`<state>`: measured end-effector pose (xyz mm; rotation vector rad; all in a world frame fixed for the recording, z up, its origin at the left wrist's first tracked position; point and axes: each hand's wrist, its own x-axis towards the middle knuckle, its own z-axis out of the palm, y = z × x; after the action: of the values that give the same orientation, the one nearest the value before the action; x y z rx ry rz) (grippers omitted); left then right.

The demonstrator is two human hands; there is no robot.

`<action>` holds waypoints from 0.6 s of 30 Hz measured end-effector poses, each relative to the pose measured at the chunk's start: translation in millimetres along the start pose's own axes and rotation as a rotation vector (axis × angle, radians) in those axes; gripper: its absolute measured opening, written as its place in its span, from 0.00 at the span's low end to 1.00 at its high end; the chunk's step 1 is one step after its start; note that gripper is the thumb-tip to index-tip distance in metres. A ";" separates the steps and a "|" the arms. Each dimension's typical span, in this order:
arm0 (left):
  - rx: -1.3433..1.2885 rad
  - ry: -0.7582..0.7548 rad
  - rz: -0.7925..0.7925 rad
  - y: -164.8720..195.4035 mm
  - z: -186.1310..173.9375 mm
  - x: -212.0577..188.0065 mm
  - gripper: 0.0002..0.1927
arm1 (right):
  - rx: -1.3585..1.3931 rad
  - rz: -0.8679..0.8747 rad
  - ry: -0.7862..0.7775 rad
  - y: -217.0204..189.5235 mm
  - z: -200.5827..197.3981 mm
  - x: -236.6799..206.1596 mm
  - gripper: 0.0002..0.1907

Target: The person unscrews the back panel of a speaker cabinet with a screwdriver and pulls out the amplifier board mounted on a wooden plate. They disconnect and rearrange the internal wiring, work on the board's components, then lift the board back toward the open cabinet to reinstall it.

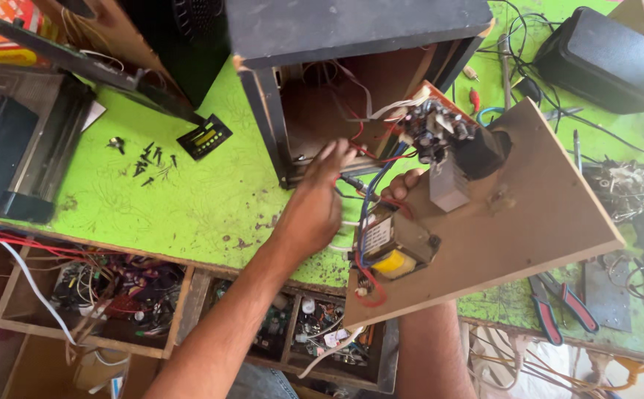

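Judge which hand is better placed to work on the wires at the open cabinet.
Probably the left hand: its free fingers already touch the wires at the cabinet opening, while the right hand is mostly hidden under the wooden panel.

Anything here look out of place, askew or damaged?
Yes. The wooden back panel is off the open speaker cabinet and held tilted, its transformer and circuit board exposed, wires trailing into the box. The left hand reaches toward the opening; the right hand props the panel. Loose black screws lie scattered on the green table.

Bright daylight falls on a lime-green patterned tabletop (174,199), scuffed at its front edge; open wooden drawers (19,314) hang below it.
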<state>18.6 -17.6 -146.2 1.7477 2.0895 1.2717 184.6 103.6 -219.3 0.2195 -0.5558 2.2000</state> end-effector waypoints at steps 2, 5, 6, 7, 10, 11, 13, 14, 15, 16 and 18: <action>-0.013 0.021 -0.039 -10.4 11.3 28.6 0.29 | 0.009 0.051 0.007 2.8 -2.7 -2.2 0.25; -0.059 -0.282 -0.551 -47.9 24.8 72.8 0.14 | 0.055 0.088 0.078 2.9 -3.4 -5.4 0.25; -0.010 -0.261 -0.435 -60.6 30.1 80.2 0.13 | 0.068 0.138 0.061 2.1 -4.0 -4.3 0.25; 0.036 -0.242 -0.321 -72.4 35.9 85.1 0.12 | 0.082 0.190 0.047 0.8 -4.8 -3.7 0.25; 0.181 -0.079 -0.253 -96.3 55.8 95.5 0.16 | 0.096 0.235 0.007 0.2 -9.1 -3.8 0.25; 0.231 -0.004 -0.273 -100.3 61.5 97.0 0.18 | 0.093 0.233 -0.008 0.4 -11.9 -4.7 0.24; 0.317 0.054 -0.167 -104.6 68.7 98.4 0.21 | 0.029 0.126 -0.029 4.6 -19.3 -8.4 0.25; 0.359 0.082 -0.117 -105.0 70.5 98.7 0.22 | 0.029 0.124 -0.043 5.0 -24.3 -9.7 0.25; 0.425 0.086 -0.100 -104.6 70.9 99.7 0.25 | 0.029 0.121 -0.057 7.4 -29.4 -11.9 0.25; 0.493 0.094 -0.081 -103.4 70.2 101.0 0.24 | 0.062 0.169 -0.081 6.6 -36.3 -9.9 0.25; 0.506 0.083 -0.087 -97.7 66.4 102.7 0.21 | 0.135 0.247 -0.132 5.9 -49.8 -4.8 0.25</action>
<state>-48.4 107.3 -212.6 1.7684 2.6797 0.8514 184.7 120.0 -267.0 0.3876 -0.5308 2.4795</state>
